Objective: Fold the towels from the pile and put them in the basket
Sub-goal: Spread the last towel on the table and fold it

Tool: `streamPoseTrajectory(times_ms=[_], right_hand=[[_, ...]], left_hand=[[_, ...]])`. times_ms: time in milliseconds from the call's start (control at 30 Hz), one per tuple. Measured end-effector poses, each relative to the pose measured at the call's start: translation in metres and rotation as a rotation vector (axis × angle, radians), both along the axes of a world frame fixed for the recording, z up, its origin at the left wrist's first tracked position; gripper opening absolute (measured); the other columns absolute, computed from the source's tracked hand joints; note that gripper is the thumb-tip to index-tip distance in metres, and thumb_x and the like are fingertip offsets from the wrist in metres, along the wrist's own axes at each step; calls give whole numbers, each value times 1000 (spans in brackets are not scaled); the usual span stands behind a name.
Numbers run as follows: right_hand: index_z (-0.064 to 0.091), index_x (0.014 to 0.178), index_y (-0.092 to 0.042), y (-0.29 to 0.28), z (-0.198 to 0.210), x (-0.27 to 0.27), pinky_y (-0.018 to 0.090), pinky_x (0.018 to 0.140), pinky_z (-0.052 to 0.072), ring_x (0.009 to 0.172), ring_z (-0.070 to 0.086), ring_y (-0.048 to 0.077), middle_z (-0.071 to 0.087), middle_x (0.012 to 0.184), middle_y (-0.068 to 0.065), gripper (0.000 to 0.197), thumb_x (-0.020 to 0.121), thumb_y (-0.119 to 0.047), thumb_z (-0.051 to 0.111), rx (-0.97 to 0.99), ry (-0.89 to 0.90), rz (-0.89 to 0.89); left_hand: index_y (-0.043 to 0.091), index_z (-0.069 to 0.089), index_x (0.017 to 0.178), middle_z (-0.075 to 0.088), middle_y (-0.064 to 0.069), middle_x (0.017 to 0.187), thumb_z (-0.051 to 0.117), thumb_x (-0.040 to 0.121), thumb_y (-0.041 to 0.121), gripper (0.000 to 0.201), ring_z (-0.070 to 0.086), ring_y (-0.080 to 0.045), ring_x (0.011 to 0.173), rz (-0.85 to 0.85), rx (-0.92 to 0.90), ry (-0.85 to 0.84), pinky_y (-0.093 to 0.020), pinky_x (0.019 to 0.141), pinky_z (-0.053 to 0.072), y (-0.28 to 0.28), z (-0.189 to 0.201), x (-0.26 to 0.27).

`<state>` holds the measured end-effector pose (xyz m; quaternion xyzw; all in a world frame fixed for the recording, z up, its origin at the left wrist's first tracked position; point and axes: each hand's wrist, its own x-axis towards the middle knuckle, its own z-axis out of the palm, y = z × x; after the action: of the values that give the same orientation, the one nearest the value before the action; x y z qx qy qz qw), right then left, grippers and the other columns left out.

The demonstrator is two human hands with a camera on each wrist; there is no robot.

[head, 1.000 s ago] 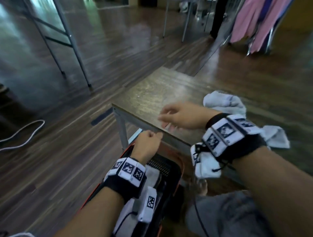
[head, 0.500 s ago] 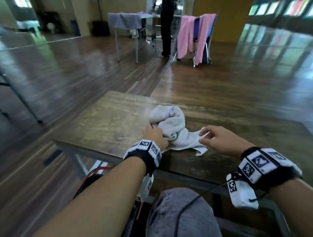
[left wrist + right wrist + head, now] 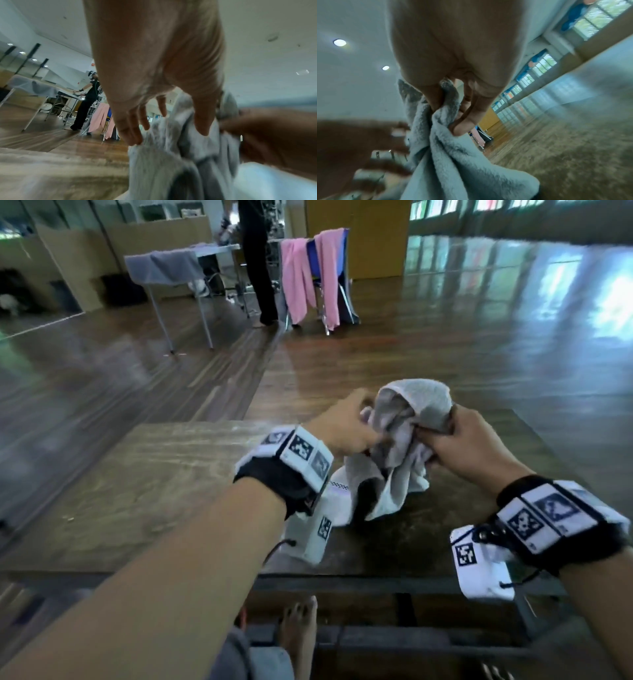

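Observation:
A crumpled white towel point(image 3: 400, 460) is lifted above the wooden table point(image 3: 154, 491), its lower end still touching the top. My left hand point(image 3: 356, 426) grips the towel's left side, thumb and fingers pinching the cloth point(image 3: 173, 135). My right hand point(image 3: 455, 443) grips its right side; in the right wrist view thumb and fingers point(image 3: 465, 121) clamp a fold of the towel point(image 3: 453, 155). The two hands are close together at the towel's top. The basket is out of view.
The table's near edge point(image 3: 342, 580) runs across in front of me, with my bare foot point(image 3: 298, 635) below it. Far back stand another table point(image 3: 178, 265) draped in grey cloth, a standing person point(image 3: 257, 261), and a chair point(image 3: 322, 275) hung with pink towels.
My view swung from the basket on the floor up to the table. Both hands went to the towel, took hold of it and raised it off the table.

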<state>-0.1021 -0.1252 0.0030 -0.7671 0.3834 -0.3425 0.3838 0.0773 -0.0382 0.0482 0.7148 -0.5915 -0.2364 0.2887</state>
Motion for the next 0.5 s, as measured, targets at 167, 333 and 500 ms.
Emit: streamPoseTrajectory(times_ms=[167,333,500], right_hand=[[67,94,-23,-8,6,-28,30,58,60,71,74,18,76,78,4,13,88,-13,73,160,-183,26],[46,141,-27,-11,-6,-44,36,89,57,117,63,15,61,135,6,60,89,-8,71,247,-376,-110],[34,148,-33,9,-9,-52,31,103,44,130,47,8,44,150,-2,70,90,-26,72,16,-150,-96]], left_hand=[[19,66,83,68,-1,87,76,82,33,18,60,-13,77,39,-44,-40,-31,74,50,-6,-49,-22],[7,67,83,72,-9,81,63,86,21,15,63,-19,73,137,-32,-28,-25,58,46,-14,-60,-38],[-6,64,92,67,-27,89,49,96,19,30,65,-28,72,250,-52,539,-36,67,54,-30,-28,-46]])
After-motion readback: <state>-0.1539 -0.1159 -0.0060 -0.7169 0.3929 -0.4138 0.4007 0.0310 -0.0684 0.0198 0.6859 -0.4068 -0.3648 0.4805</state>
